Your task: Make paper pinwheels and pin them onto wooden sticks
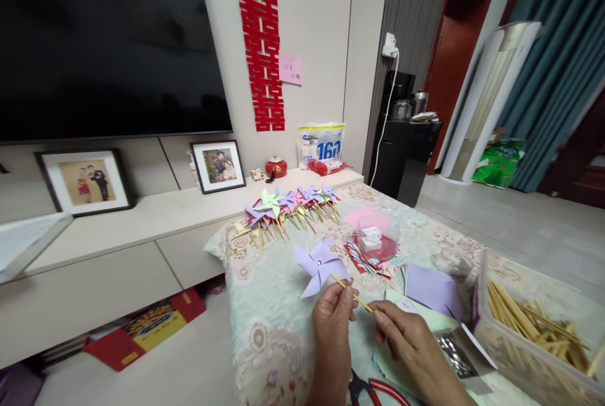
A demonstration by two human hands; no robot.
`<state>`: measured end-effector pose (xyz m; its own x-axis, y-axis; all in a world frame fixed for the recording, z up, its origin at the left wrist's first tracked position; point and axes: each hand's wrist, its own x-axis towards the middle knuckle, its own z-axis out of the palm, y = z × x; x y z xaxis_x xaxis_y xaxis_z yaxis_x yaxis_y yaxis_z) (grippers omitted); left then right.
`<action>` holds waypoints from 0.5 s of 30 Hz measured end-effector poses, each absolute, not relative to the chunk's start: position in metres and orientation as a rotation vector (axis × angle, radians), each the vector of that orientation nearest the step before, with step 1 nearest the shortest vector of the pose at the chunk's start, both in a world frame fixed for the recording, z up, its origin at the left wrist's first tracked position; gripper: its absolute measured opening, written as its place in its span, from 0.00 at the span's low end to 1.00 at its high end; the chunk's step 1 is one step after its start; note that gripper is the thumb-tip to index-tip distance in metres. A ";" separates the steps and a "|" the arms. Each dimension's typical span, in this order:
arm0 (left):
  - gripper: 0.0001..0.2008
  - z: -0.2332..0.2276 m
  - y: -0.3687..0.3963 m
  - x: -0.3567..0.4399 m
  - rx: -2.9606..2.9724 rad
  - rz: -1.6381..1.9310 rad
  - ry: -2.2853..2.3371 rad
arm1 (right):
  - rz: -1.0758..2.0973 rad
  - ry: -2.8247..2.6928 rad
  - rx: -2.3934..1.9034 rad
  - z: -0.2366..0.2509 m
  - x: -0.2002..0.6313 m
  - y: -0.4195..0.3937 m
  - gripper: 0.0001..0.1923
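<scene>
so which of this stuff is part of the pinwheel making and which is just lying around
In use:
purple pinwheel, held by left hand and right hand
finished pinwheels
stick tub
purple paper
scissors

Lying about:
framed photos
red pot
white-and-blue bag

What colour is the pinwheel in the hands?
Light purple, with a wooden stick; the head view shows the pinwheel held by the left hand and right hand.

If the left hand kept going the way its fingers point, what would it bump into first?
The left hand points up and away, so it would probably first meet the purple pinwheel whose stick it holds. Farther on lies the row of pinwheels, though depth is hard to judge.
</scene>
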<state>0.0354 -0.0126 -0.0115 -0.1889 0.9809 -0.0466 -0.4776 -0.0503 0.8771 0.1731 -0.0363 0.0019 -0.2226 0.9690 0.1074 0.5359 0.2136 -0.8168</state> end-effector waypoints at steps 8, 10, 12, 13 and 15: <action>0.19 -0.016 -0.006 0.033 0.783 1.525 0.990 | 0.807 -1.845 -1.440 -0.012 0.170 -0.030 0.20; 0.20 -0.015 -0.006 0.034 0.780 1.521 0.989 | 0.761 -1.851 -1.427 -0.015 0.170 -0.028 0.19; 0.21 -0.016 -0.005 0.034 0.778 1.527 0.987 | 0.746 -1.843 -1.427 -0.016 0.169 -0.026 0.18; 0.21 -0.017 -0.005 0.034 0.776 1.533 0.986 | 0.749 -1.828 -1.431 -0.017 0.168 -0.025 0.18; 0.23 -0.019 -0.004 0.035 0.757 1.552 0.984 | 0.768 -1.788 -1.429 -0.016 0.167 -0.021 0.18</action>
<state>0.0346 -0.0039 -0.0194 -0.2016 0.9788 -0.0351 -0.4492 -0.0606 0.8914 0.1674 -0.0209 -0.0155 -0.1347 0.9774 0.1631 0.5543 0.2108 -0.8052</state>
